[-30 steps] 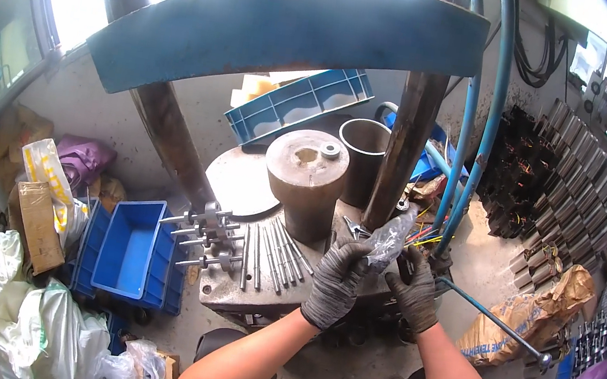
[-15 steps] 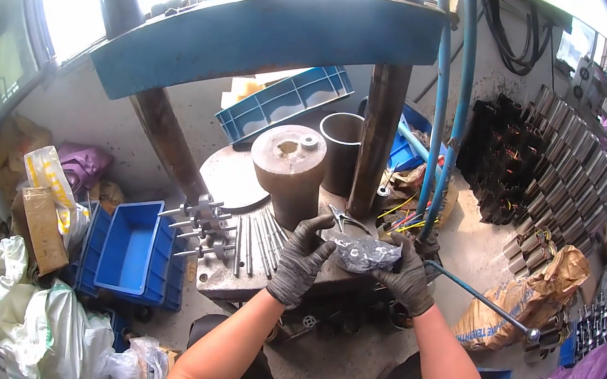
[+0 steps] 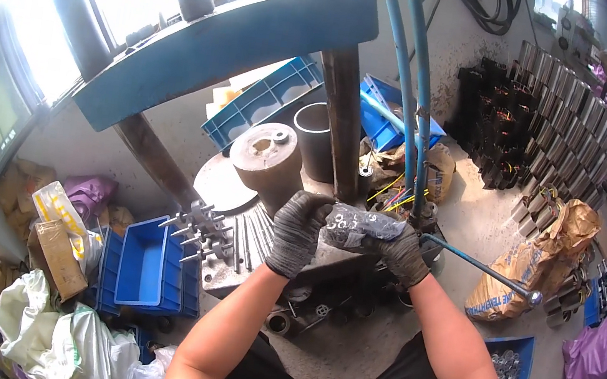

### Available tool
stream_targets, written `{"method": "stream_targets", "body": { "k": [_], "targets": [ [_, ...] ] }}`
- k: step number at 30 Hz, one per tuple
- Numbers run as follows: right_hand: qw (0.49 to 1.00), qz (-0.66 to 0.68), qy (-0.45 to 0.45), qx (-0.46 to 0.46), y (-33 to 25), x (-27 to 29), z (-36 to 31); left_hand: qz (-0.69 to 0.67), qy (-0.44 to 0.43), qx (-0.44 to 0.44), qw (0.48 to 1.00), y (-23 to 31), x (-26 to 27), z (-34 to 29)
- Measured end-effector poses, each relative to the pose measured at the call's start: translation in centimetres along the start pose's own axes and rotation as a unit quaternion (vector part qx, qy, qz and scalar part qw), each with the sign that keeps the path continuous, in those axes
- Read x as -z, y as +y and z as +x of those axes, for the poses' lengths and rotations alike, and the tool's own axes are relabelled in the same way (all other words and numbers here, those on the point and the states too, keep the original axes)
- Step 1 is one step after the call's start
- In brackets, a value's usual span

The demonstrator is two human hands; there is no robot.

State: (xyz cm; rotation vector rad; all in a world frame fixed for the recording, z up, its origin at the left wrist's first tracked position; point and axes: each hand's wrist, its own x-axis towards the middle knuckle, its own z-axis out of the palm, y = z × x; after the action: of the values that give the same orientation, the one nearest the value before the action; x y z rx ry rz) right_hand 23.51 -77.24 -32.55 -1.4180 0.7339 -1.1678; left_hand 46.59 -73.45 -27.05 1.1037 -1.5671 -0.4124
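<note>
A small clear plastic bag, dark with its contents, is held up between my two grey-gloved hands, above the front edge of a press table. My left hand is closed, its curled fingers pinching the bag's left end. Wrapped round the right end is my right hand, thumb underneath. What the bag contains is too small to make out. Behind my left hand stands a thick steel cylinder with a small ring on top. Several thin metal rods and shafts with round cores lie to its left.
A blue press beam spans above, on steel columns. A lever bar juts out at right. Blue crates and white sacks sit left. A paper sack and stacked metal housings stand right.
My view has turned and shifted to the right. My left fingers, apart before, have closed on the bag's end. The bag has tilted, and the pliers-like tool behind it is hidden.
</note>
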Motion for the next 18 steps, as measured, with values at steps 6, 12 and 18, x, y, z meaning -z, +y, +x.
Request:
{"method": "stream_targets", "body": {
  "k": [6, 12, 18],
  "targets": [
    [0.997, 0.006, 0.076, -0.013, 1.1, 3.3, 0.2, 0.046, 0.042, 0.089, 0.994, 4.7, 2.6, 4.0],
    [0.995, -0.031, 0.09, -0.003, 4.1, 3.9, -0.3, -0.055, -0.104, 0.171, 0.978, -2.8, 0.2, 0.4],
    [0.993, -0.047, 0.093, 0.059, 0.6, 2.9, -1.5, -0.115, -0.112, 0.144, 0.976, -4.1, -4.2, -1.8]
  ]
}}
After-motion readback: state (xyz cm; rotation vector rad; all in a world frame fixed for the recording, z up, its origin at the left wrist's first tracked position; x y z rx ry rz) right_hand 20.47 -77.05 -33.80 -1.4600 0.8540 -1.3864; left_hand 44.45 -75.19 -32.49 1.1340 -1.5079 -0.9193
